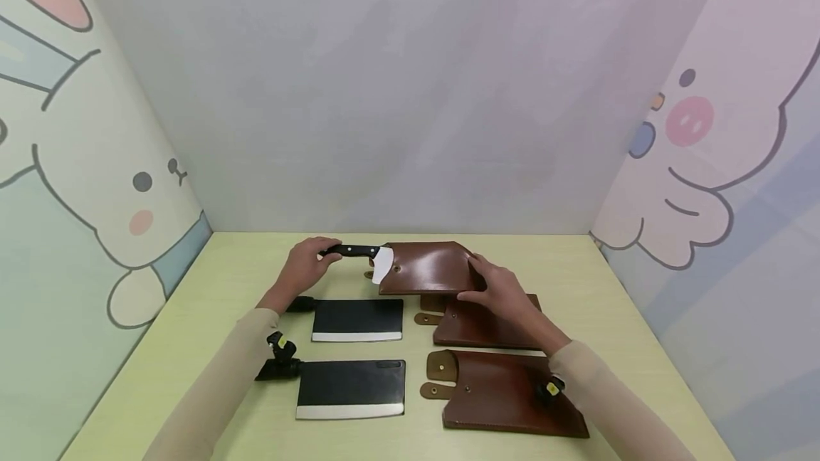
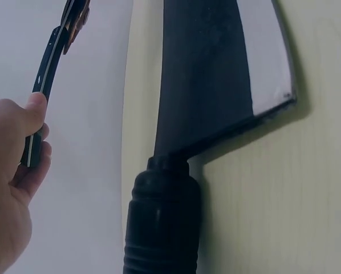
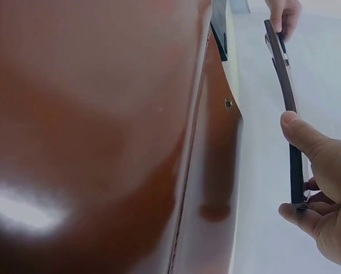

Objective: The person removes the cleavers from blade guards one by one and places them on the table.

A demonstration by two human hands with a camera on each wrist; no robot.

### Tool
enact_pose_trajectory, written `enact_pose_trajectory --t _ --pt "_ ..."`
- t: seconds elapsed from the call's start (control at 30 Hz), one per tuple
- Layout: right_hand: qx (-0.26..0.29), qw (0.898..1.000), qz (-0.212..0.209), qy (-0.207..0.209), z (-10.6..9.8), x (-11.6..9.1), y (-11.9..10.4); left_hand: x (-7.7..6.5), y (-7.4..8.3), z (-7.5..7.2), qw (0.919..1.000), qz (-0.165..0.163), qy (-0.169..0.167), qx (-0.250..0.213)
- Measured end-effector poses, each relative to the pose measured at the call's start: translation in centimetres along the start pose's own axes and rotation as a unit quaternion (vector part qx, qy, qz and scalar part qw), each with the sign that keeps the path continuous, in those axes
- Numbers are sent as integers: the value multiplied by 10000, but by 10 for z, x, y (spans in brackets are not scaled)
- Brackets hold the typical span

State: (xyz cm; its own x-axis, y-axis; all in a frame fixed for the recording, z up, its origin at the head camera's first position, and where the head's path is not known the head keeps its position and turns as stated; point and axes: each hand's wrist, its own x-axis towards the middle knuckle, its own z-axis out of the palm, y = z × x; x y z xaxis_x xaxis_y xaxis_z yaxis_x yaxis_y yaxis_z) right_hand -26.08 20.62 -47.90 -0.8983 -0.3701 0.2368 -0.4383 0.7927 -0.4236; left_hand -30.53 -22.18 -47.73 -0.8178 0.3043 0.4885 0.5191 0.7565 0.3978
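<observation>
My left hand [image 1: 306,265] grips the black riveted handle of a cleaver [image 1: 359,251] at the far side of the table. Most of its blade is inside a brown leather sheath [image 1: 423,269]; only a bright strip near the handle shows. With thumb and fingers my right hand [image 1: 496,287] holds the sheath's right end. In the right wrist view the sheath [image 3: 281,74] appears edge-on, raised off the table. Below my left forearm lie two black-bladed cleavers, the upper one [image 1: 359,317] and the nearer one [image 1: 351,384], their handles partly behind the arm.
Two more brown leather sheaths, the middle one [image 1: 480,329] and the nearer one [image 1: 506,390], lie right of the cleavers with straps pointing left. My right forearm crosses above them. Grey and cartoon-printed walls enclose the pale wooden table [image 1: 192,347].
</observation>
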Motion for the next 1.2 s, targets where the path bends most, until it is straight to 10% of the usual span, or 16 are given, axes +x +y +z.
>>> enact_pose_trajectory --t 1.2 --pt "-78 9996 14 280 -17 -8 13 -11 -11 -23 9980 -98 552 295"
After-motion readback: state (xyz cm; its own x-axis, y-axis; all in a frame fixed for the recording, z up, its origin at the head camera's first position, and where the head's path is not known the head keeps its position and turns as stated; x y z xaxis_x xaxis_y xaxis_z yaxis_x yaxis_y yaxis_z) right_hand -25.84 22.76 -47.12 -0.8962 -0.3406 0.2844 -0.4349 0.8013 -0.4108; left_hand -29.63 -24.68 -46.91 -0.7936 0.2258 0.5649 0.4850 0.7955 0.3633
